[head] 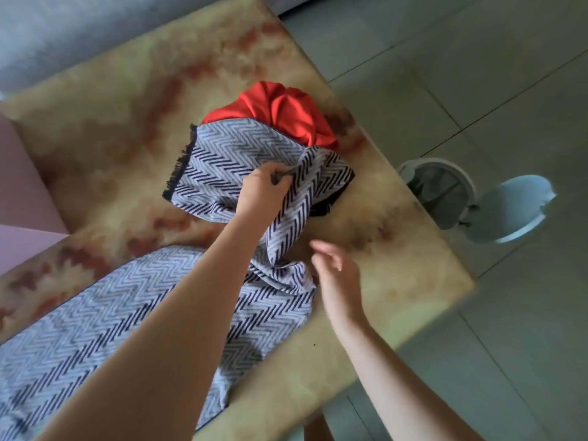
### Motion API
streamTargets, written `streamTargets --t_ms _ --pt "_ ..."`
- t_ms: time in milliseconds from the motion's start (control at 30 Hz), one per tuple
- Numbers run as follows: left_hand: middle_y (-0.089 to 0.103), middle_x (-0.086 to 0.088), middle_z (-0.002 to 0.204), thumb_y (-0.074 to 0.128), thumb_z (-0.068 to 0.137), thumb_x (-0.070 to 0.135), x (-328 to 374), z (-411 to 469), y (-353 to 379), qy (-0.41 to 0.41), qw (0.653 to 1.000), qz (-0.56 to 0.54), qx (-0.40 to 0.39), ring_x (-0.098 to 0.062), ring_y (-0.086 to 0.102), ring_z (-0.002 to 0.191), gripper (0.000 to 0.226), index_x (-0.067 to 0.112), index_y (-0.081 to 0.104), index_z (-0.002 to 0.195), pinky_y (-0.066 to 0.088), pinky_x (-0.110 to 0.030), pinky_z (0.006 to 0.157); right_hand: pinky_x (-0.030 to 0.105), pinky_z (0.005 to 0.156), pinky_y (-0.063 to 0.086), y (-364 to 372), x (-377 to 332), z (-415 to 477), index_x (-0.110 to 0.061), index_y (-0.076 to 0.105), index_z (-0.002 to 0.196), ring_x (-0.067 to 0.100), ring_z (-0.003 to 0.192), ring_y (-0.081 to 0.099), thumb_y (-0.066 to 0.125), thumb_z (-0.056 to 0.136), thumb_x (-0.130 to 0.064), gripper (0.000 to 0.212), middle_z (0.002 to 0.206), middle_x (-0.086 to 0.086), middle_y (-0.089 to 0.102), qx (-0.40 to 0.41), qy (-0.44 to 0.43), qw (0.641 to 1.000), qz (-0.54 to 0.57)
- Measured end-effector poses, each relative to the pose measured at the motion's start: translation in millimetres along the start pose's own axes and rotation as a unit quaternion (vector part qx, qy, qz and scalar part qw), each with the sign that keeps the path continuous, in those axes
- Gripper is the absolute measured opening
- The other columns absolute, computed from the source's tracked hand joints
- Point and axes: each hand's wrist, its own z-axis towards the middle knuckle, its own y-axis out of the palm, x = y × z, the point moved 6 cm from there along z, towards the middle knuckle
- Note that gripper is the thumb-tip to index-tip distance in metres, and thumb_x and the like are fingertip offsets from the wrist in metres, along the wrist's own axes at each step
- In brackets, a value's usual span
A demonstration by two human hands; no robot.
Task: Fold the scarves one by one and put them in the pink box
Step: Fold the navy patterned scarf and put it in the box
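Pink box (22, 186) at table's (111, 122) left edge — contents unseen. Two scarves: chevron (222, 154) mid-table, red (286, 113) by right edge. Left hand (264, 186) pinching chevron — right hand (337, 275) relaxed, empty.

The left hand (264, 189) pinches a blue scarf (222, 160) of woven cloth, matt and slightly coarse, with a herringbone weave of dark and pale thread. Left of the grip its end carries a dark, frayed fringe. Just beyond the grip lies a red scarf (286, 113) of finer, smoother cloth in soft folds. Under the grip the table (127, 106) looks like polished stone, mottled yellow and rust, with a soft gloss. Far left of the grip the box (19, 186) has smooth, matt pink walls. Right of the grip, the bin (461, 173) looks like white plastic, its lid (515, 211) faintly shiny. The floor (477, 74) tiles are smooth with a dull sheen.
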Motion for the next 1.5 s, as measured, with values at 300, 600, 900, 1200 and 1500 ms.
streamTargets --t_ms 300,600,900,1200,1500 --pt "0.067 -0.01 0.106 0.056 0.088 0.012 -69 -58 -30 -0.098 0.991 0.084 -0.045 -0.028 0.06 0.1 0.026 0.012 0.062 0.113 0.039 -0.028 0.076 0.029 0.094 0.043 3 -36 83 -0.005 0.055 0.127 0.017 0.101 0.058 0.068 0.082 -0.015 0.048 0.108 0.0 0.064 0.046 0.004 0.999 0.022" --pt "0.065 -0.011 0.113 0.048 0.094 0.017 -49 -51 -64 -0.071 0.994 0.064 0.049 -0.03 0.057 0.107 0.024 0.013 0.063 0.113 0.042 -0.032 0.083 0.008 0.06 0.041 34 -32 35 -0.006 0.07 0.084 -0.009 0.056 0.055 0.07 0.077 0.0 0.009 0.065 -0.011 0.061 -0.09 -0.086 0.988 -0.091" --pt "0.067 -0.01 0.092 0.06 0.09 0.029 -28 -17 -16 -0.051 0.995 -0.084 0.006 -0.03 0.062 0.095 0.029 0.004 0.06 0.104 0.041 -0.033 0.077 0.018 0.069 0.045 25 -8 10 -0.011 0.07 0.086 0.005 0.074 0.061 0.063 0.08 -0.001 0.013 0.08 0.0 0.069 -0.085 -0.028 0.994 -0.064" --pt "0.056 -0.001 0.068 0.061 0.087 0.017 44 -50 46 0.107 0.98 -0.118 -0.123 -0.01 0.048 0.065 0.036 0.015 0.061 0.122 0.035 -0.019 0.065 0.03 0.086 0.05 -44 -87 62 -0.032 0.068 0.081 0.016 0.095 0.066 0.056 0.084 -0.057 0.028 0.092 -0.002 0.071 -0.02 -0.024 0.999 0.028" --pt "0.071 -0.003 0.106 0.059 0.089 0.017 43 -75 84 0.101 0.979 -0.041 -0.169 -0.019 0.064 0.1 0.023 0.019 0.069 0.11 0.048 -0.03 0.089 0.034 0.065 0.056 -124 -20 81 -0.01 0.064 0.101 0.028 0.08 0.064 0.055 0.09 -0.006 0.015 0.094 0.014 0.065 0.137 0.074 0.987 0.046"
